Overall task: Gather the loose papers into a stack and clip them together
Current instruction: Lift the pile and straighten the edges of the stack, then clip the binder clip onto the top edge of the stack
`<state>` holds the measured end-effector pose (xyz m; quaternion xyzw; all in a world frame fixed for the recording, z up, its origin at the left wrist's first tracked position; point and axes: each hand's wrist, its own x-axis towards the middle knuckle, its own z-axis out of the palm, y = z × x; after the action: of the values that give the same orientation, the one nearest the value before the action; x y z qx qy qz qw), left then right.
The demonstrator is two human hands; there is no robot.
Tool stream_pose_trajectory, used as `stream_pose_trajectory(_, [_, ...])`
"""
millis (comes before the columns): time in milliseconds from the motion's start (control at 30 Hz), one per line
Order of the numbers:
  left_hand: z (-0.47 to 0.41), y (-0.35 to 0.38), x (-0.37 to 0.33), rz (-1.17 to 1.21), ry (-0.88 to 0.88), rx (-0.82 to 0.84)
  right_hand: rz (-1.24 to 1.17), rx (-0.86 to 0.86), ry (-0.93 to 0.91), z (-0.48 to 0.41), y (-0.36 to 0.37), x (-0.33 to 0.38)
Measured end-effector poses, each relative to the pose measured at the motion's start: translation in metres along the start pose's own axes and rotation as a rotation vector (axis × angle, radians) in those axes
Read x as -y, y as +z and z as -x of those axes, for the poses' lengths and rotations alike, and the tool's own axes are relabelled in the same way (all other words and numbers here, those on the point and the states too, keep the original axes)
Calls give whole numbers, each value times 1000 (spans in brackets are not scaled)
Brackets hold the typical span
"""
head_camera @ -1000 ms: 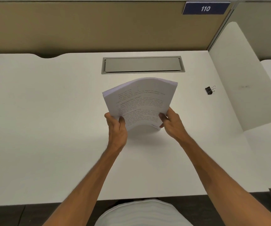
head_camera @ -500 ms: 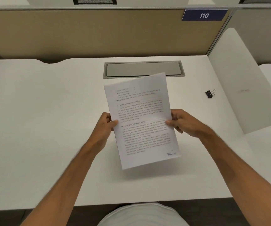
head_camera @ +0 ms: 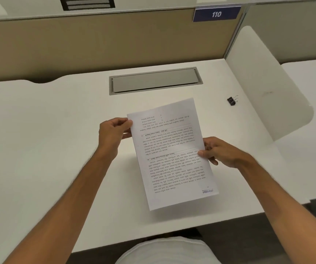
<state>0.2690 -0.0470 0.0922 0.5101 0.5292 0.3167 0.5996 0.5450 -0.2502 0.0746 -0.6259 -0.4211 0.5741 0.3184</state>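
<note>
A squared stack of white printed papers is held up over the white desk, tilted a little to the right, printed side facing me. My left hand pinches its upper left edge. My right hand grips the middle of its right edge, thumb on the front. A small black binder clip lies on the desk at the right, well apart from both hands.
A grey cable hatch is set into the desk behind the papers. A tan partition with a blue "110" sign closes the back. A white side divider stands at the right, just past the clip.
The bent stack has been straightened and turned upright to face me. My left hand has slid from the bottom edge up to the top left corner; my right hand shifted to the right edge.
</note>
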Motion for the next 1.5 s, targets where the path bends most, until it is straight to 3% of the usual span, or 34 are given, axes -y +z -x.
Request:
stream_pose_trajectory(267, [-21,54,10,-25,-112,25,-130,-240,55,17,-27,-34])
stream_pose_trajectory(500, [-45,125,18,-110,-147,-58,-175,-477,192,11,-65,-65])
stream_pose_trajectory(967, [-76,193,37,-248,-200,-198,14,-528,277,-21,-136,-92])
stream_pose_trajectory(1233, [-81,199,40,-262,-202,-235,38,-996,192,-88,-241,-68])
stream_pose_trajectory(1367, [-82,200,42,-260,-203,-249,185,-1008,304,-119,-278,-69])
stream_pose_trajectory(1500, [-81,202,42,-255,-193,-253,170,-984,349,-129,-286,-66])
